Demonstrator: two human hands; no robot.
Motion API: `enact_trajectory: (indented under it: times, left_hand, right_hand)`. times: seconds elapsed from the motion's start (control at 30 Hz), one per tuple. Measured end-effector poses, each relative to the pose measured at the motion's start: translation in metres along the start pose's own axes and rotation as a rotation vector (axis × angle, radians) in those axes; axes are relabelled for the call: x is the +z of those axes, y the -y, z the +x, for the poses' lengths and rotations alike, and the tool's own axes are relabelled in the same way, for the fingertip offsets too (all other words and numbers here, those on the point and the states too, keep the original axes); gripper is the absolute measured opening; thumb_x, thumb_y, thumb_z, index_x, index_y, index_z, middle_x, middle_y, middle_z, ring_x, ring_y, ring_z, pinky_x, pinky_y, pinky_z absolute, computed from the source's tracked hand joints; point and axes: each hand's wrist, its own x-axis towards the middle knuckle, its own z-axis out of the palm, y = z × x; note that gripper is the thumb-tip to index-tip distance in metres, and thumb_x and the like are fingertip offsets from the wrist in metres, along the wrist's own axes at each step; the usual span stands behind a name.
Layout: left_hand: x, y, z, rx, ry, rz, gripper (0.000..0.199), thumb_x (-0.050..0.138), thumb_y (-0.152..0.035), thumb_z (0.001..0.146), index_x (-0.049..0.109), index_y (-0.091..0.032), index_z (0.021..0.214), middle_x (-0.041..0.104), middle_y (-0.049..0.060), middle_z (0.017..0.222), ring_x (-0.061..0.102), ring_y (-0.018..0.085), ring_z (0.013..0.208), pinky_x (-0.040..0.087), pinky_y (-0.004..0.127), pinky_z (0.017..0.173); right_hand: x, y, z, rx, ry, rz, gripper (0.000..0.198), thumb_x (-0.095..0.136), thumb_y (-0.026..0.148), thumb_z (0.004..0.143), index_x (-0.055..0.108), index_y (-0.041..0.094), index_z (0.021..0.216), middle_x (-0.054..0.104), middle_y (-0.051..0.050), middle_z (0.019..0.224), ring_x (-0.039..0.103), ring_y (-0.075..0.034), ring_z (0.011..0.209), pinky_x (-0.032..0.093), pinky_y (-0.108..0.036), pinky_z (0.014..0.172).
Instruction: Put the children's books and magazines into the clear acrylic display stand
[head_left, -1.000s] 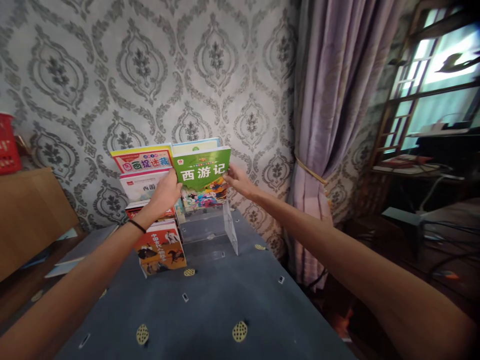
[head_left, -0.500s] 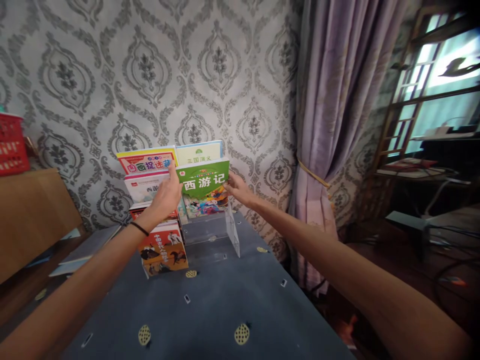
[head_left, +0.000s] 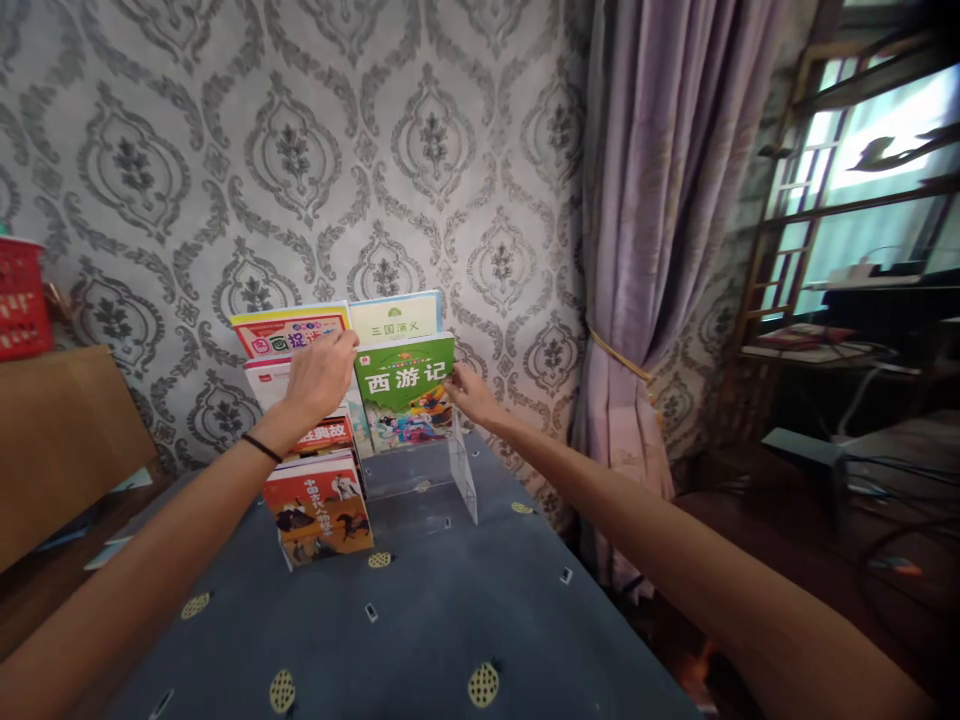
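A green picture book (head_left: 409,385) with white Chinese lettering stands upright in the upper right part of a clear plastic tiered rack (head_left: 463,470). My right hand (head_left: 471,393) pinches its right edge, thumb in front. My left hand (head_left: 322,375) lies across the white-covered book (head_left: 262,380) on the left, its fingers loosely stretched and their tips close to the green book's upper left corner. Behind stand a pink-and-yellow book (head_left: 274,340) and a pale green book (head_left: 397,312). Lower down, an orange book (head_left: 319,510) fronts the left column, with a red book (head_left: 326,432) behind.
The rack stands on a dark blue patterned cloth (head_left: 420,640) near the wallpapered wall (head_left: 510,130). A purple curtain (head_left: 637,200) hangs to the right. On the left are a wooden box (head_left: 67,440) and a red basket (head_left: 22,300). Cables and furniture fill the dark right side.
My left hand has shifted off the green book's left edge, over the white book. My right hand still holds the right edge. The view has tilted slightly up and turned right.
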Motion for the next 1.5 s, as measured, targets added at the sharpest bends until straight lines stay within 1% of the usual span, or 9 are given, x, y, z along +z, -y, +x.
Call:
enact_trajectory:
  times: [0.13, 0.33, 0.5, 0.63, 0.77, 0.97, 1.13, 1.3, 1.5]
  left_hand:
    - [-0.003, 0.003, 0.003, 0.085, -0.047, 0.086, 0.027, 0.042, -0.019, 0.1, 0.068, -0.016, 0.106, 0.067, 0.014, 0.109, 0.062, 0.031, 0.109, 0.049, 0.039, 0.08]
    - [0.002, 0.006, 0.003, 0.225, -0.03, 0.141, 0.024, 0.048, -0.016, 0.096, 0.07, -0.014, 0.105, 0.063, 0.017, 0.108, 0.054, 0.034, 0.114, 0.049, 0.044, 0.087]
    - [0.009, 0.007, 0.007, 0.242, -0.049, 0.175, 0.024, 0.047, -0.016, 0.097, 0.069, -0.015, 0.104, 0.063, 0.017, 0.107, 0.052, 0.034, 0.111, 0.049, 0.044, 0.082]
    - [0.014, 0.005, 0.01, 0.252, -0.052, 0.164, 0.025, 0.045, -0.015, 0.097, 0.07, -0.015, 0.101, 0.063, 0.018, 0.104, 0.052, 0.035, 0.109, 0.047, 0.046, 0.081]
    - [0.015, 0.003, 0.011, 0.27, -0.069, 0.178, 0.025, 0.045, -0.014, 0.096, 0.07, -0.013, 0.101, 0.062, 0.019, 0.105, 0.051, 0.036, 0.108, 0.045, 0.048, 0.083]
    - [0.018, -0.003, 0.013, 0.313, -0.096, 0.301, 0.023, 0.046, -0.009, 0.094, 0.067, -0.01, 0.103, 0.062, 0.019, 0.104, 0.052, 0.035, 0.103, 0.042, 0.047, 0.088]
    - [0.025, -0.005, 0.015, 0.312, -0.092, 0.225, 0.028, 0.044, -0.002, 0.091, 0.066, -0.01, 0.107, 0.064, 0.019, 0.104, 0.054, 0.034, 0.104, 0.04, 0.047, 0.086]
    - [0.03, -0.004, 0.016, 0.309, -0.097, 0.243, 0.031, 0.042, -0.002, 0.091, 0.065, -0.012, 0.111, 0.064, 0.019, 0.105, 0.053, 0.034, 0.103, 0.039, 0.047, 0.085]
    - [0.035, -0.004, 0.018, 0.291, -0.108, 0.178, 0.036, 0.042, -0.001, 0.09, 0.064, -0.012, 0.116, 0.063, 0.02, 0.108, 0.051, 0.035, 0.106, 0.038, 0.049, 0.086]
  right_hand:
    - [0.004, -0.001, 0.004, 0.065, -0.014, -0.011, 0.027, 0.052, 0.026, 0.086, 0.061, 0.018, 0.11, 0.069, -0.009, 0.093, 0.061, -0.026, 0.086, 0.05, -0.038, 0.078]
    - [0.007, 0.0, 0.004, 0.095, -0.04, -0.004, 0.027, 0.053, 0.027, 0.087, 0.062, 0.019, 0.11, 0.07, -0.009, 0.097, 0.062, -0.026, 0.089, 0.05, -0.038, 0.082]
    - [0.009, 0.004, 0.003, 0.124, -0.061, -0.008, 0.023, 0.053, 0.026, 0.088, 0.064, 0.02, 0.107, 0.071, -0.009, 0.095, 0.065, -0.027, 0.088, 0.052, -0.04, 0.082]
    - [0.013, 0.005, 0.002, 0.13, -0.1, -0.021, 0.021, 0.052, 0.027, 0.09, 0.064, 0.022, 0.106, 0.071, -0.008, 0.1, 0.064, -0.026, 0.095, 0.051, -0.04, 0.089]
    - [0.016, 0.004, 0.002, 0.157, -0.142, -0.056, 0.021, 0.054, 0.029, 0.089, 0.064, 0.021, 0.106, 0.068, -0.01, 0.104, 0.063, -0.026, 0.098, 0.05, -0.043, 0.093]
    - [0.018, 0.001, 0.001, 0.173, -0.135, -0.078, 0.023, 0.051, 0.031, 0.091, 0.063, 0.018, 0.106, 0.066, -0.012, 0.1, 0.063, -0.028, 0.095, 0.051, -0.044, 0.09]
    - [0.023, -0.005, 0.0, 0.178, -0.146, -0.085, 0.023, 0.053, 0.03, 0.087, 0.062, 0.021, 0.106, 0.066, -0.011, 0.104, 0.062, -0.027, 0.098, 0.052, -0.044, 0.091]
    - [0.027, -0.011, -0.001, 0.176, -0.144, -0.068, 0.025, 0.053, 0.029, 0.086, 0.06, 0.022, 0.109, 0.068, -0.011, 0.103, 0.063, -0.028, 0.098, 0.052, -0.046, 0.091]
    - [0.029, -0.016, -0.002, 0.19, -0.143, -0.055, 0.028, 0.056, 0.033, 0.085, 0.058, 0.022, 0.11, 0.07, -0.011, 0.102, 0.064, -0.028, 0.096, 0.052, -0.046, 0.089]
